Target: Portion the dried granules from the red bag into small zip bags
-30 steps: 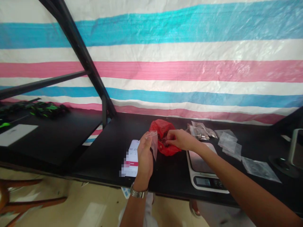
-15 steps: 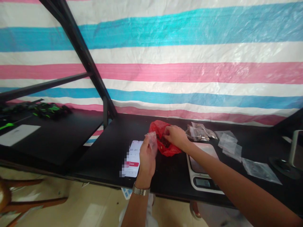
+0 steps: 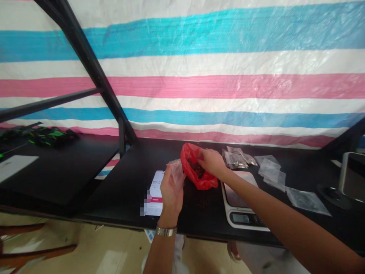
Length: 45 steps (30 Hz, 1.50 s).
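Note:
My left hand, with a metal watch at the wrist, is closed around a small clear plastic bag. Right beside it stands a red plastic bag, its mouth open towards me and dark brown bits inside. My right hand reaches over the far right rim of the red bag with the fingers bent together in its mouth; what they pinch is hidden. Under my right forearm lies a white kitchen scale with a lit display.
A phone showing a timer lies left of my left hand. Filled clear bags sit behind the scale, and flat clear bags lie to its right. A device on a round stand is at the far right. A black frame post rises at left.
The clear bag in my left hand has moved a little away from the red bag's mouth, and more of the brown bits shows. My right hand stays at the red bag. The view has shifted slightly.

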Each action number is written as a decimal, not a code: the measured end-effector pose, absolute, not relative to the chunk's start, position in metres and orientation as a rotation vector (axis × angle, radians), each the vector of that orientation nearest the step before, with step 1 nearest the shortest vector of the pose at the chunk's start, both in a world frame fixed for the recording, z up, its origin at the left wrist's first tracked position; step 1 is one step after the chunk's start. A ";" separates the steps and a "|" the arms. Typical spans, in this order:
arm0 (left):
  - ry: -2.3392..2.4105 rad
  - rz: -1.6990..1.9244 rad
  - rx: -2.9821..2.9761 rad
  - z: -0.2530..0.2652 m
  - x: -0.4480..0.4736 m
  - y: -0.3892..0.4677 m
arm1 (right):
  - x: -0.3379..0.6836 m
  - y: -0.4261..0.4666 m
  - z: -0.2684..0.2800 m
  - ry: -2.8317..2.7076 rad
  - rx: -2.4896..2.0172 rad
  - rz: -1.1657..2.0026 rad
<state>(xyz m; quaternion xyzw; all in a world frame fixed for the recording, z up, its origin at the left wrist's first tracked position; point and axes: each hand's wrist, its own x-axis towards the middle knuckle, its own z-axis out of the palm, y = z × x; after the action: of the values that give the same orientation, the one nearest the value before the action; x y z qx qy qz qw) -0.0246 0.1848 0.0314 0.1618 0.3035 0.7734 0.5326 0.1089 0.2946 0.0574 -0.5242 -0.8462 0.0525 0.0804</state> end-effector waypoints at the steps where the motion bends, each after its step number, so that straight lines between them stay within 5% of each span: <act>1: 0.723 1.832 0.390 0.030 -0.025 0.185 | 0.108 0.294 0.058 -2.556 -1.546 0.143; 9: 0.686 1.730 0.413 0.028 -0.026 0.188 | 0.122 0.297 0.066 -2.644 -1.455 0.087; 34: 0.729 1.774 0.014 0.043 -0.037 0.181 | 0.141 0.305 0.045 -2.191 -1.197 1.347; 38: 0.776 1.764 0.109 0.046 -0.036 0.176 | 0.147 0.306 0.053 -2.255 -1.246 1.168; 45: 0.860 1.743 0.299 0.043 -0.029 0.163 | 0.143 0.284 0.068 -2.749 -1.305 0.177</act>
<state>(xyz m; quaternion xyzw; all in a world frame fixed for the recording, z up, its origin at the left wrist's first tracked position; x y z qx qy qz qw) -0.0294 0.1632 0.0432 0.1264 0.3639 0.7377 0.5545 0.1429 0.2840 0.0682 -0.4277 -0.9009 0.0581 0.0464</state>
